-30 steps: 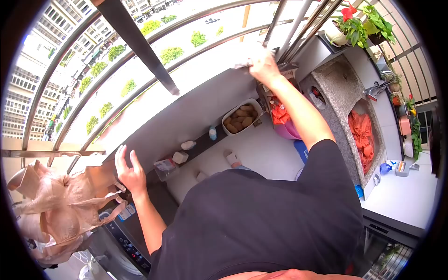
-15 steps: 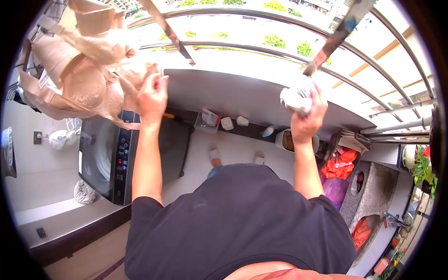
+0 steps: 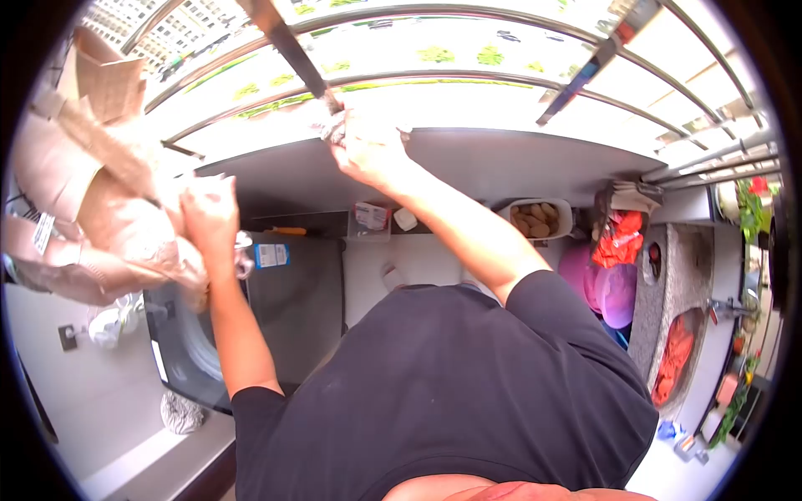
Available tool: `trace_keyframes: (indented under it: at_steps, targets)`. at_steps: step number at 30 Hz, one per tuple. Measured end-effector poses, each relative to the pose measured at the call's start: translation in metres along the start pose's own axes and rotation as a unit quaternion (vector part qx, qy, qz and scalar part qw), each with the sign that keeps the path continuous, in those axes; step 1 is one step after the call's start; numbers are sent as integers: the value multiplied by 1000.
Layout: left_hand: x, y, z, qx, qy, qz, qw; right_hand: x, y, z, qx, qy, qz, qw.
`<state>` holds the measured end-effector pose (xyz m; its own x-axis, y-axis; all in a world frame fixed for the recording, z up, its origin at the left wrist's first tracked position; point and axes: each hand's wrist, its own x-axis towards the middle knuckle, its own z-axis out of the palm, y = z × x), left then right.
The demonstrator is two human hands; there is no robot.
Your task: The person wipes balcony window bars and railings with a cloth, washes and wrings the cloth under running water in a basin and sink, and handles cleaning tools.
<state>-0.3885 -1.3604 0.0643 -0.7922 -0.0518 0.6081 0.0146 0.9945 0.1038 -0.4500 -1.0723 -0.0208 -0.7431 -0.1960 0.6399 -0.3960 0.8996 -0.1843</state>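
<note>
My left hand (image 3: pixel 210 213) is closed on the edge of a large bunch of beige fabric (image 3: pixel 125 219) hanging on the left, probably a curtain. My right hand (image 3: pixel 368 149) reaches across to the window ledge, at the foot of a metal post (image 3: pixel 288 50). It is closed around a crumpled grey-white cloth (image 3: pixel 334 129), mostly hidden by the fingers and washed out by glare.
Metal railings (image 3: pixel 451 77) run along the window. Below left stands a dark washing machine (image 3: pixel 188 342). A bin of potato-like items (image 3: pixel 535 219), a clear box (image 3: pixel 370 219), and a stone sink (image 3: pixel 689 275) with red cloth (image 3: pixel 672 359) are around me.
My right hand has swung left along the ledge with the cloth, to the left post. My left hand and the beige fabric have shifted left and down. The camera view has turned somewhat.
</note>
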Motion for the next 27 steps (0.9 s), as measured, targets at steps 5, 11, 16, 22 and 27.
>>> trace_keyframes:
  at_steps: [5,11,16,22,27]
  targets:
    - [-1,-14,-35,-19,2,-74,997,-54,131,-89,-152,-203,-110,961]
    - [-9,-66,-58,-297,-12,-175,939,-78,182,-176,-24,-82,-63,994]
    - [1,-43,-100,-365,8,-207,908,-56,141,-95,-134,-55,-159,977]
    - [4,-88,-113,-352,1,-160,922,4,27,-44,92,-129,-23,987]
    - [24,-113,-115,-368,46,-110,922,-55,139,-83,-38,-98,-68,992]
